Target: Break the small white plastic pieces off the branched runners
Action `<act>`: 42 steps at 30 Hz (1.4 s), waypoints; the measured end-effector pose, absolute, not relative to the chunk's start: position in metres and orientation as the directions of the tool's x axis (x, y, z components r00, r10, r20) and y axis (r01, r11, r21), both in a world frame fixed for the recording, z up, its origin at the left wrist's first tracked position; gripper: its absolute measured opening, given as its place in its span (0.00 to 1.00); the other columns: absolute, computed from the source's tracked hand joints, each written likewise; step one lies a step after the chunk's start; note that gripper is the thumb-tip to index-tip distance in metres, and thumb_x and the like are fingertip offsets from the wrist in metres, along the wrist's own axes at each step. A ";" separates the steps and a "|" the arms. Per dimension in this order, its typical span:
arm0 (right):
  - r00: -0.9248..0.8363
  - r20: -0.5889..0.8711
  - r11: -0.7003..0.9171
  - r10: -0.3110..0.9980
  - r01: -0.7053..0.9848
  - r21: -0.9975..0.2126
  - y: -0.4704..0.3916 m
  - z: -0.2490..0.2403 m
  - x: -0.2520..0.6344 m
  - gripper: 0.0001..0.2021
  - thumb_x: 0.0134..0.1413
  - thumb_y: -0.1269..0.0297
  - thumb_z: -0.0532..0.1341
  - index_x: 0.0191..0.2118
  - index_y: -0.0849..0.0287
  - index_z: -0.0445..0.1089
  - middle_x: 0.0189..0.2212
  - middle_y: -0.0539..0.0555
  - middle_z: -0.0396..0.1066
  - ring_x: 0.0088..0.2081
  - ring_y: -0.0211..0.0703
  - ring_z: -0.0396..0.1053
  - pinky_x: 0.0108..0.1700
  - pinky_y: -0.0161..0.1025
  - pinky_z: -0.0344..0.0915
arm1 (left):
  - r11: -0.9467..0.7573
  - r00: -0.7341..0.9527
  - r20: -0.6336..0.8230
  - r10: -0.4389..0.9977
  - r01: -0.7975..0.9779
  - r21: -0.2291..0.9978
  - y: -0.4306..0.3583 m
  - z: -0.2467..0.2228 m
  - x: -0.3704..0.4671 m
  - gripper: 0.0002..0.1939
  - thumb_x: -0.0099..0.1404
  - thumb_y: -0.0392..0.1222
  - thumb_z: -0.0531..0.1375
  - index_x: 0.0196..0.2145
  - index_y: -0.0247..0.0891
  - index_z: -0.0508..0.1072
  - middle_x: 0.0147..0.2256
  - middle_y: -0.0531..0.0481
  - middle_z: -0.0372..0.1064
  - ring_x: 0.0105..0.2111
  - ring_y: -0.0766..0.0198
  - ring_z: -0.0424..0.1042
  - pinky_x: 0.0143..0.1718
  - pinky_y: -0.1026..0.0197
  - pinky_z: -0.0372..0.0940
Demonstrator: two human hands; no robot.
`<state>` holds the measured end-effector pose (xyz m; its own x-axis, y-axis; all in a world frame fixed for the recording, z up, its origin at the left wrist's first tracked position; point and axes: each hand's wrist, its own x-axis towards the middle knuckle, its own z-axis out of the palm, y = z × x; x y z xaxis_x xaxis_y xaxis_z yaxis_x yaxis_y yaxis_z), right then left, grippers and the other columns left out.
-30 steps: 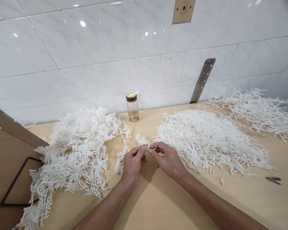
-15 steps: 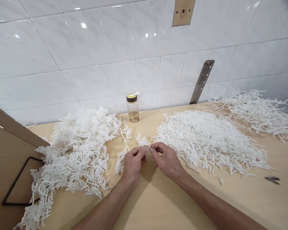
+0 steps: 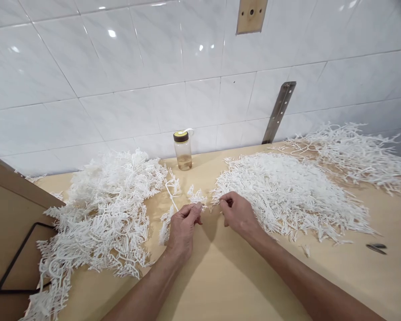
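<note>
My left hand (image 3: 183, 226) is closed in a pinch, thumb against forefinger, at a white branching plastic sprig (image 3: 196, 195). The sprig's fronds show just past the fingertips; the gripped part is mostly hidden. My right hand (image 3: 239, 214) is also pinched, apart from the left, beside the near left edge of a heap of short white pieces (image 3: 287, 191). Whatever lies between its fingertips is too small to make out. Left of my left hand lie a longer white stem (image 3: 171, 196) and a white tuft (image 3: 166, 226). A larger heap of white branching pieces (image 3: 110, 214) spreads further left.
A lidded bottle (image 3: 183, 151) with some liquid stands near the tiled wall. Looser white branches (image 3: 361, 154) lie at the back right. Small dark snips (image 3: 376, 248) rest at the right. A brown board (image 3: 16, 232) with a black frame borders the left; a metal bracket (image 3: 279, 112) leans at the wall.
My hands have come apart: the right has moved away to the right, while the left stays near its place. The whole view has shifted slightly.
</note>
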<state>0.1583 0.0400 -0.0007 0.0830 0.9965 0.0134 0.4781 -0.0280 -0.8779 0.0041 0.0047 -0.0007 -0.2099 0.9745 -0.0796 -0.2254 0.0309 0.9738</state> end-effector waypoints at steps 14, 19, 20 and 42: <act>-0.162 0.378 0.408 0.912 0.456 -0.791 0.022 -0.001 0.149 0.11 0.59 0.61 0.57 0.41 0.57 0.74 0.39 0.55 0.75 0.33 0.41 0.71 0.32 0.38 0.67 | 0.050 -0.173 -0.133 0.976 -0.415 0.909 0.005 0.002 0.006 0.19 0.52 0.53 0.70 0.31 0.33 0.78 0.25 0.51 0.66 0.27 0.68 0.65 0.32 0.64 0.63; -0.101 0.285 0.302 0.953 0.344 -0.889 0.017 -0.001 0.140 0.13 0.56 0.57 0.60 0.44 0.57 0.73 0.40 0.56 0.74 0.33 0.42 0.70 0.30 0.37 0.67 | 0.030 -0.118 -0.073 0.990 -0.331 0.943 0.004 -0.002 0.005 0.16 0.58 0.52 0.67 0.31 0.35 0.77 0.28 0.51 0.68 0.30 0.67 0.65 0.36 0.63 0.62; -0.086 0.269 0.283 0.959 0.337 -0.898 0.018 -0.001 0.139 0.14 0.56 0.57 0.61 0.45 0.57 0.72 0.40 0.56 0.73 0.33 0.42 0.70 0.30 0.37 0.66 | 0.033 -0.113 -0.073 0.991 -0.325 0.945 0.004 -0.002 0.005 0.15 0.58 0.52 0.66 0.30 0.35 0.77 0.28 0.51 0.68 0.30 0.67 0.64 0.36 0.63 0.62; -0.041 0.339 0.337 0.940 0.262 -0.904 0.022 -0.003 0.134 0.09 0.54 0.60 0.62 0.38 0.57 0.74 0.37 0.55 0.71 0.32 0.41 0.68 0.28 0.35 0.67 | 0.048 -0.094 -0.085 0.992 -0.339 0.940 0.002 0.003 0.008 0.17 0.56 0.54 0.67 0.32 0.35 0.80 0.29 0.49 0.72 0.30 0.66 0.66 0.38 0.62 0.63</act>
